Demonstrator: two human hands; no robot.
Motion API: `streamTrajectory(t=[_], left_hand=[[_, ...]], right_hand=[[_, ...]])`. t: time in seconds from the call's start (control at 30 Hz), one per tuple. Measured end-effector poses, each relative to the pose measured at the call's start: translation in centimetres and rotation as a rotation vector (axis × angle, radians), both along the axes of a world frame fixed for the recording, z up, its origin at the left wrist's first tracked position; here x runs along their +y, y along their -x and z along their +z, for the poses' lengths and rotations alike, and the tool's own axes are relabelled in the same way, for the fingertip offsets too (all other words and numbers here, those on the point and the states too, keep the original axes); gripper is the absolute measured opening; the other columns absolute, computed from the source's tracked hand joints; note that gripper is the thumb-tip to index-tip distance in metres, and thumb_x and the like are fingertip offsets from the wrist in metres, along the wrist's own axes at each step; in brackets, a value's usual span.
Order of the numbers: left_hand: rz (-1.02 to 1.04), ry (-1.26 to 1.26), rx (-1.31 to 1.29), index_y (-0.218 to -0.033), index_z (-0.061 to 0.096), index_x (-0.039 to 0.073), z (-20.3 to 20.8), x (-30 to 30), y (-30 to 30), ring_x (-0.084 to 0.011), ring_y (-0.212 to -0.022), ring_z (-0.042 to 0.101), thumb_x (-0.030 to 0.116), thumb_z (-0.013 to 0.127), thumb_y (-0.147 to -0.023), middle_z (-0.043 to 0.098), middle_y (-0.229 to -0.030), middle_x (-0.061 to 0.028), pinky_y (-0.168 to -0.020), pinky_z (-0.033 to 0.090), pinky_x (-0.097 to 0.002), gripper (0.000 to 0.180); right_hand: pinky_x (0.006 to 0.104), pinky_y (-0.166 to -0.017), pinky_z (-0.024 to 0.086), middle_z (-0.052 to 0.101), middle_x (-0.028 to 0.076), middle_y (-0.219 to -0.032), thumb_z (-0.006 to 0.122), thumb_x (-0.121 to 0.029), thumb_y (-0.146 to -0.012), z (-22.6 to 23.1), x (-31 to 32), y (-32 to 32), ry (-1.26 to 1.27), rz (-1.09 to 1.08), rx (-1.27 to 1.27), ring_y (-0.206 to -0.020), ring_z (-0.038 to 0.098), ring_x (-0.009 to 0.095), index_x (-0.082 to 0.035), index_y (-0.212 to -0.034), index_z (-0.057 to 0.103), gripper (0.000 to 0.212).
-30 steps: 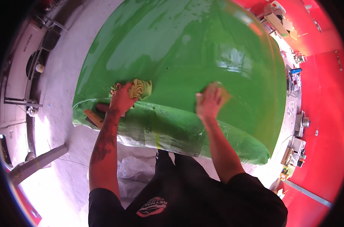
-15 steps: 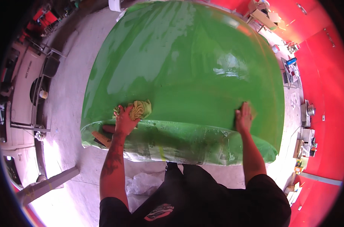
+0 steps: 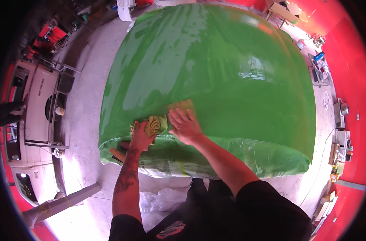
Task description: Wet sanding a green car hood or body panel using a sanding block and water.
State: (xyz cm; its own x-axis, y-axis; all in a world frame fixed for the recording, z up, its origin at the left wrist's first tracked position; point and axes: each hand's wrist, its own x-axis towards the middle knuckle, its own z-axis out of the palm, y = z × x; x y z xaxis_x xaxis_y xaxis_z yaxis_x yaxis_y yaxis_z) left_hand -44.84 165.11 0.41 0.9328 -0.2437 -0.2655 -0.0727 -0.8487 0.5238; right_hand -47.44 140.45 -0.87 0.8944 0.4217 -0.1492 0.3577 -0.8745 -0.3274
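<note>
A large curved green panel [image 3: 231, 108], like a vehicle's body panel, spreads out before me, with wet, shiny streaks. My left hand [image 3: 142, 138] is closed round a crumpled yellow-green cloth [image 3: 155, 125] near the panel's front edge. Just right of it, my right hand [image 3: 185, 125] lies flat, fingers stretched, on a tan sheet [image 3: 183, 106] that looks like sandpaper. The sheet's far part shows beyond the fingers; the rest is hidden under the hand. A tan-and-dark block [image 3: 117, 155] sits left of my left wrist, on the printed covering [image 3: 158, 164] along the front.
Clear plastic sheeting [image 3: 160, 201] lies on the floor near me. A long beam [image 3: 66, 204] is at lower left, and a white van [image 3: 38, 96] stands at left. Along the red wall [image 3: 351, 64] are a small table [image 3: 321, 70] and several boxes.
My right hand has swept left across the panel with the tan sheet, from the right side to beside the cloth. My left hand keeps hold of the cloth. The view has shifted slightly.
</note>
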Motion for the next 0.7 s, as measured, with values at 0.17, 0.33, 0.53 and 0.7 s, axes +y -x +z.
streamTrajectory(t=[0.17, 0.33, 0.53, 0.7], left_hand=[[0.037, 0.121, 0.004, -0.133, 0.041, 0.009, 0.2, 0.4, 0.6, -0.0506, -0.131, 0.036, 0.033, 0.081, -0.070, 0.031, -0.139, -0.0385, -0.113, 0.015, -0.0617, 0.078], [-0.008, -0.022, -0.051, -0.134, 0.039, 0.010, -1.2, -0.4, 0.3, -0.0557, -0.132, 0.029, 0.032, 0.081, -0.071, 0.027, -0.142, -0.0392, -0.110, 0.014, -0.0673, 0.079], [0.022, -0.109, -0.093, -0.127, 0.044, 0.008, 0.0, -1.2, 0.0, -0.0451, -0.125, 0.044, 0.024, 0.084, -0.066, 0.048, -0.128, -0.0281, -0.105, 0.035, -0.0529, 0.074], [-0.008, -0.048, -0.078, -0.130, 0.044, 0.009, 0.5, 0.0, -0.2, -0.0423, -0.125, 0.045, 0.022, 0.085, -0.064, 0.046, -0.132, -0.0267, -0.102, 0.040, -0.0481, 0.079]], right_hand=[[0.0552, -0.115, 0.011, 0.018, 0.011, -0.159, 0.040, -0.051, -0.096, 1.3, -19.7, 9.2, 0.128, -0.654, -0.065, -0.147, 0.017, 0.032, -0.011, -0.152, 0.020, 0.072], [0.0566, -0.116, 0.009, 0.009, 0.006, -0.162, 0.033, -0.048, -0.099, 1.3, -27.7, 12.3, 0.284, -1.214, 0.061, -0.149, 0.006, 0.027, -0.013, -0.154, 0.011, 0.069], [0.0571, -0.116, 0.007, 0.017, 0.010, -0.159, 0.034, -0.055, -0.098, 4.0, -4.3, 4.2, 0.293, -0.411, 0.191, -0.148, 0.010, 0.031, -0.011, -0.149, 0.031, 0.068], [0.0532, -0.118, 0.007, 0.018, 0.007, -0.159, 0.038, -0.051, -0.097, 0.1, -0.6, 4.6, -0.018, -0.067, -0.073, -0.147, 0.014, 0.026, -0.012, -0.150, 0.028, 0.066]])
